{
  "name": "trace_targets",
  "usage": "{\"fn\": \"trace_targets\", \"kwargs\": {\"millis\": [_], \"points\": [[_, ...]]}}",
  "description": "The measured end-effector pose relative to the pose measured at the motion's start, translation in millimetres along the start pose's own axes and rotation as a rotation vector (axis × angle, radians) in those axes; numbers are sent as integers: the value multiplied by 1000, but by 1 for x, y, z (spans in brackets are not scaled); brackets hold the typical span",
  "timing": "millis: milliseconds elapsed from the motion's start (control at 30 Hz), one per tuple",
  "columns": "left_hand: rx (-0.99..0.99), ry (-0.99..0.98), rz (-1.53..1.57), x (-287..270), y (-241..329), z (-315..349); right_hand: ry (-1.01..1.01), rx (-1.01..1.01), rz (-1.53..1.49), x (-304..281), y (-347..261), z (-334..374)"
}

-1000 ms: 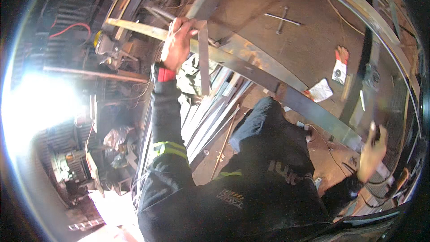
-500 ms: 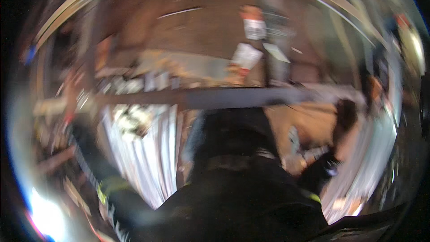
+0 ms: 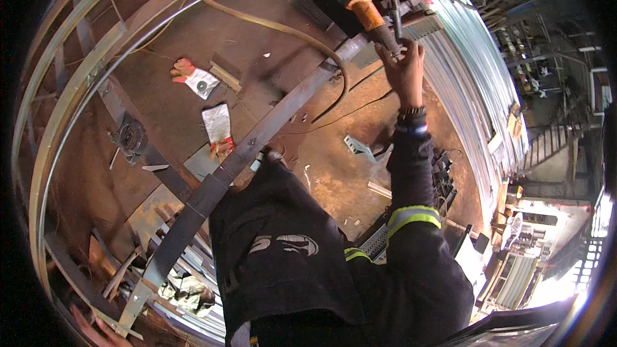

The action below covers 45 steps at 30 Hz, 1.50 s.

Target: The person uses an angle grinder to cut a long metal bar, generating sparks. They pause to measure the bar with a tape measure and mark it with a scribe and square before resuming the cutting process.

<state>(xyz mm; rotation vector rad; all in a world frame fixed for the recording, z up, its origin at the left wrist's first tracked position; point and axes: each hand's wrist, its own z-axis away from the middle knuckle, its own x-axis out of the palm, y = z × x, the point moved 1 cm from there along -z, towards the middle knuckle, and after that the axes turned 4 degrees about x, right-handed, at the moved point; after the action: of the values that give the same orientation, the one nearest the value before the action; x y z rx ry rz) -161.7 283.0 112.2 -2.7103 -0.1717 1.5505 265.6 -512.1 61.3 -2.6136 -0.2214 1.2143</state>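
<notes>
An angle grinder (image 3: 367,13) with an orange body and a pale disc lies at the far side, beside stacked metal sheets. My right hand (image 3: 405,76) reaches forward, its fingers closed round the grinder's dark rear end. A long dark steel bar (image 3: 247,144) runs slantwise from the lower left toward the grinder, passing in front of my body. At the lower left rim, my left hand (image 3: 96,331) is near the bar's near end, its fingers apart; part of it is cut off by the picture's edge.
Two white-and-red work gloves (image 3: 195,78) lie on the brown floor beyond the bar. A hose (image 3: 283,26) curves toward the bar. Curved metal rails (image 3: 64,128) arch along the left. Long corrugated sheets (image 3: 466,90) are stacked at the right. A small metal bracket (image 3: 358,148) lies nearer.
My view has swung to the right, so the bar now slants. My right hand has moved from near the bar's right end out to the grinder and taken hold of it.
</notes>
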Motion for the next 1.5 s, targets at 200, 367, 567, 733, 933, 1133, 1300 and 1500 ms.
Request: {"fn": "trace_targets", "kwargs": {"millis": [200,367,567,733,933,1133,1300,1500], "points": [[-92,-319,158,-13,190,-103,-696,-127,-163,82,89,-77],[-68,-377,485,-13,304,-108,-1031,84,-234,102,114,-97],[24,-613,1021,69,454,-103,-1166,331,-386,92,148,-116],[-170,-454,1428,111,568,-114,-1001,333,-521,66,127,-72],[-124,-623,1687,139,611,-118,-757,458,-483,-48,48,52],[-409,-511,1864,150,677,-141,-631,631,-746,-117,6,173],[-293,-722,2124,136,643,-102,-687,349,-441,-156,-43,232],[332,-311,1865,114,603,-76,-616,587,-894,-171,-65,273]]}}
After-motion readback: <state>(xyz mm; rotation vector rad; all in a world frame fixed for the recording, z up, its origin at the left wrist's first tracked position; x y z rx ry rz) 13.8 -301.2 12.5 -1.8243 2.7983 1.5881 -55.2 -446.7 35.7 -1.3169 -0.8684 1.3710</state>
